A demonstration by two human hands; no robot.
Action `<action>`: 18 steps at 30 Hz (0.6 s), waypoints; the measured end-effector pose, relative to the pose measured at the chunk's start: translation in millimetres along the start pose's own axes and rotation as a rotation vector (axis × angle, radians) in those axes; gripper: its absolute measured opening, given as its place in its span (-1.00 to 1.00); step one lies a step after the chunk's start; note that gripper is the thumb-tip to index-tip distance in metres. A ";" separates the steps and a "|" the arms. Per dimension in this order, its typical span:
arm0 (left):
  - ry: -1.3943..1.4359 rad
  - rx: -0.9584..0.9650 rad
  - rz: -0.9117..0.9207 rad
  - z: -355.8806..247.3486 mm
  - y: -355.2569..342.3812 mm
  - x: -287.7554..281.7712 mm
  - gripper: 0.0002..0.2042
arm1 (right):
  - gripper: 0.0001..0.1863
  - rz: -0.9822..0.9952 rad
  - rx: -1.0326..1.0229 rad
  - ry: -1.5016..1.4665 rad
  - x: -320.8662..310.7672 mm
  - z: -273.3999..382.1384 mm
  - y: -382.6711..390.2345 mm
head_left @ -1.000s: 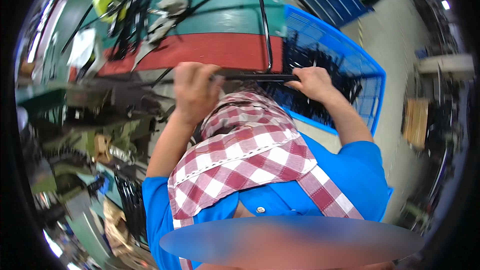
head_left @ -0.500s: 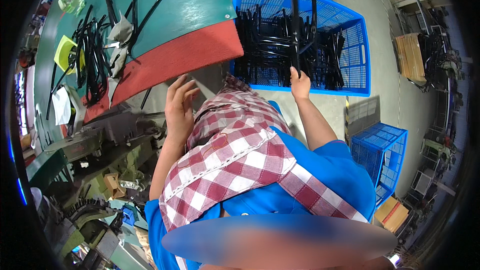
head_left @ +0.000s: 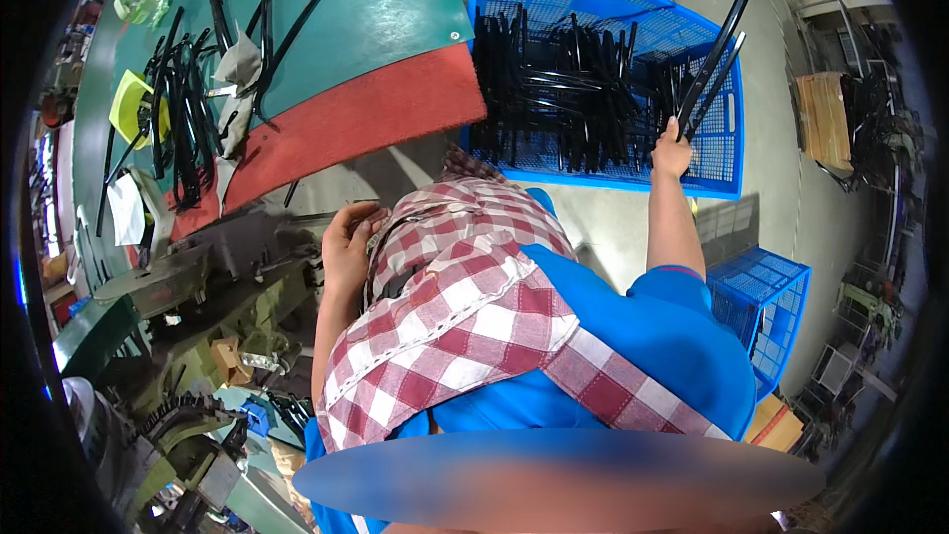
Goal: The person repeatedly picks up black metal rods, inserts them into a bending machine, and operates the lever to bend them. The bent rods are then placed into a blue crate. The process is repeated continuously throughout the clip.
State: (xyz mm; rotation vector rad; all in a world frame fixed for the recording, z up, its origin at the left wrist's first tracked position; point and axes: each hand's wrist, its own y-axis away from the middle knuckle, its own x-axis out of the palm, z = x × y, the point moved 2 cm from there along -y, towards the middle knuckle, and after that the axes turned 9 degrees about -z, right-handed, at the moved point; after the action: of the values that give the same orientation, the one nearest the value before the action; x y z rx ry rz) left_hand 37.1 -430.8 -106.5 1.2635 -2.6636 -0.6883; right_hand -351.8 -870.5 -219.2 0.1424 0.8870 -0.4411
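Observation:
My right hand [head_left: 671, 150] is closed around one end of a black bent metal tube frame [head_left: 720, 54], whose two legs slant up to the right. It is over the right end of a large blue plastic crate [head_left: 733, 163]. Inside the crate lies a dense stack of similar black tube frames [head_left: 554, 84]. My left hand [head_left: 348, 239] is beside my checked apron, below the workbench edge, with loosely curled fingers and nothing visible in it.
The green workbench [head_left: 395, 5] with a red front strip [head_left: 386, 99] is on the left. More black bent tubes [head_left: 188, 124] and a yellow container [head_left: 129, 109] lie on it. A smaller blue crate [head_left: 781, 287] stands at right; machinery [head_left: 188, 282] fills the lower left.
My right hand has moved right with the tube frame, from above the crate's middle to its right end. My left hand has drawn back slightly toward my body, its fingers more curled.

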 end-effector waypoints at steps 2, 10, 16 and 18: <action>0.033 0.002 -0.013 7.8 2.1 0.3 -0.77 | -0.33 0.017 -0.088 0.259 -6.6 4.6 -11.0; -0.097 0.052 -0.118 5.7 25.0 -21.5 -0.77 | -0.61 0.280 -0.441 0.196 42.0 25.6 -0.2; 0.115 -0.071 -0.226 -0.6 54.6 -25.9 -0.77 | -0.89 0.409 -1.399 -0.586 53.1 356.0 197.9; 0.178 -0.065 -0.284 -1.2 73.3 -23.5 -0.76 | -0.87 0.634 -1.593 -0.634 64.6 397.8 266.8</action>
State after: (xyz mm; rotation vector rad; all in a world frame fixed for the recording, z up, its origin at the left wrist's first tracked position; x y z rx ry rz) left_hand 0.9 -373.1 -70.6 1.6207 -2.3267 -0.6537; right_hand 83.5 -769.4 -35.1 -1.1002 0.3180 0.8424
